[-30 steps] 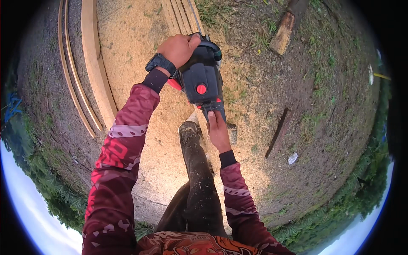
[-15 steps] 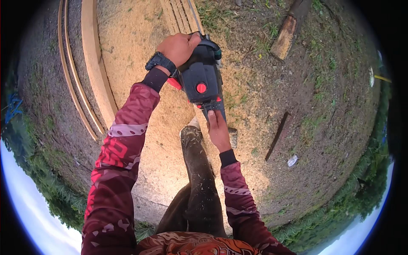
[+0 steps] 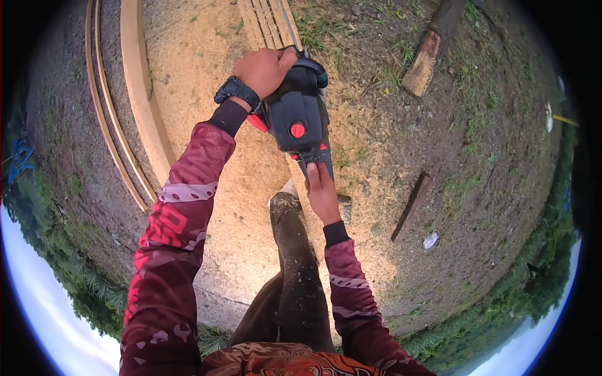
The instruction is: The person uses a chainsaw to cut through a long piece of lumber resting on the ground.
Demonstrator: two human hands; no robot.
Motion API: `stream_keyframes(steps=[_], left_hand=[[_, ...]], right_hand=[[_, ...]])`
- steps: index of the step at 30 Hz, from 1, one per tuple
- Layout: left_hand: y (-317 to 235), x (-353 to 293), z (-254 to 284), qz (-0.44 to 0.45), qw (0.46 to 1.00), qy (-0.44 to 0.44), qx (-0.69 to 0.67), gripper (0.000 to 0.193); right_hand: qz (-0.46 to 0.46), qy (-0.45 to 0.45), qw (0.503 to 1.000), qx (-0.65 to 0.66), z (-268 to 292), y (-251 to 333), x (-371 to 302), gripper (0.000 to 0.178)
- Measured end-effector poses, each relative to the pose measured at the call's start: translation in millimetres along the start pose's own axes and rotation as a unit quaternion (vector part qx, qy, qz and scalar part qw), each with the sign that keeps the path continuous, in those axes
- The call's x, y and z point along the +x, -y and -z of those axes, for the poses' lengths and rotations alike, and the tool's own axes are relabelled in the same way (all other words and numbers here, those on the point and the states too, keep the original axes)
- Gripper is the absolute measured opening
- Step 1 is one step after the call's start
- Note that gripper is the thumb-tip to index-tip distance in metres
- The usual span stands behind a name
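Note:
A black chainsaw (image 3: 293, 106) with red parts lies in both my hands, its bar pointing away from me along a sawn wooden beam (image 3: 266, 25). Several parallel cuts run lengthwise in that beam. My left hand (image 3: 263, 72), with a dark watch at the wrist, is wrapped round the front handle. My right hand (image 3: 321, 194) grips the rear handle, thumb on top; its other fingers are mostly hidden beneath. Most of the bar is out of sight past the saw body.
Sawdust (image 3: 232, 207) covers the ground around my legs. Left lie a thick squared beam (image 3: 139, 81) and two thin strips (image 3: 110, 113). Right are a cut log (image 3: 426, 53), a dark narrow piece (image 3: 411, 207) and a crumpled clear scrap (image 3: 430, 240). My foot stands beside the worked beam.
The chainsaw and both hands hold nearly the same place in view. The ground, log and scraps have shifted slightly; my grip is the same.

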State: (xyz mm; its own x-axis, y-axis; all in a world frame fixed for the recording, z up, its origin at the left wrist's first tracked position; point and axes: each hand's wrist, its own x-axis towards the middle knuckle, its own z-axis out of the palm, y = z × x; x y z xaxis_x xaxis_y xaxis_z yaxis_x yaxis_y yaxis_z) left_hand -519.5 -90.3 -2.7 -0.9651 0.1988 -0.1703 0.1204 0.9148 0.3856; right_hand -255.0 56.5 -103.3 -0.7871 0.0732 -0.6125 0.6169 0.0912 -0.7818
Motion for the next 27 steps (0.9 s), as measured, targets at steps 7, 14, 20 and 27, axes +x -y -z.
stream_keyframes(steps=[7, 14, 20, 27], left_hand=[[8, 14, 5, -0.014, 0.999, -0.020, -0.032, 0.062], [17, 34, 9, -0.039, 0.998, -0.031, -0.037, 0.065], [17, 37, 10, -0.030, 0.998, -0.030, -0.051, 0.063], [21, 57, 28, -0.018, 0.999, -0.017, -0.020, 0.060]], right_hand=[[-0.008, 0.009, 0.995, 0.098, -6, 11, 5, 0.036], [0.001, -0.004, 1.000, -0.004, -7, 23, 23, 0.051], [-0.009, 0.008, 1.000, 0.000, -7, 30, 23, 0.052], [-0.016, 0.004, 1.000, -0.009, -16, 45, 42, 0.049]])
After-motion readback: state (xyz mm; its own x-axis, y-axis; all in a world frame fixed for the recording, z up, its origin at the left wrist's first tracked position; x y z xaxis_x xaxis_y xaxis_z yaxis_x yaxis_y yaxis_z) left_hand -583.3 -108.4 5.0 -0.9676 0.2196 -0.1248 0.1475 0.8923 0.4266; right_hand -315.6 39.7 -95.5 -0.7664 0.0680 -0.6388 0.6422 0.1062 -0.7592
